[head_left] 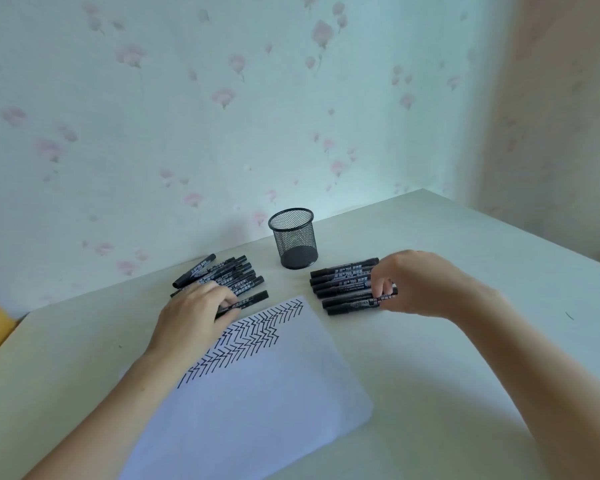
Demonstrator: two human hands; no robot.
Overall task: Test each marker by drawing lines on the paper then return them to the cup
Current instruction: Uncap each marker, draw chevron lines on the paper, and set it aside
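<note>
- Mesh cup (294, 239) upright at back of table (465, 375), between two marker piles; looks empty through mesh.
- Left pile (222, 271) left of cup, loosely fanned, long axes running lower-left to upper-right; right pile (343, 282) right of cup, stacked in a neat row, long axes near horizontal, slightly up to the right.
- Paper (257, 393) in front, rows of zigzag black strokes across its far-left part; rest blank.
- Left hand (194, 317) palm down over near end of left pile, fingers curled on one marker (248, 301) at paper's far edge; looks clamped on it, grip partly hidden.
- Right hand (416, 282) on right ends of right pile, fingertips pinched together at a marker (385, 296) in the lower rows; real grasp or mere touch: cannot tell.
- Judged stage: strokes many, cup empty, so return step likely pending or about to begin.
- Key relation: cup lies up-right of left hand, up-left of right hand; both roughly equal in reach, right maybe slightly nearer; markers lie flat, cup mouth faces up, so each needs tipping near vertical before drop-in.
- Risk: light mesh cup could tip if bumped.
</note>
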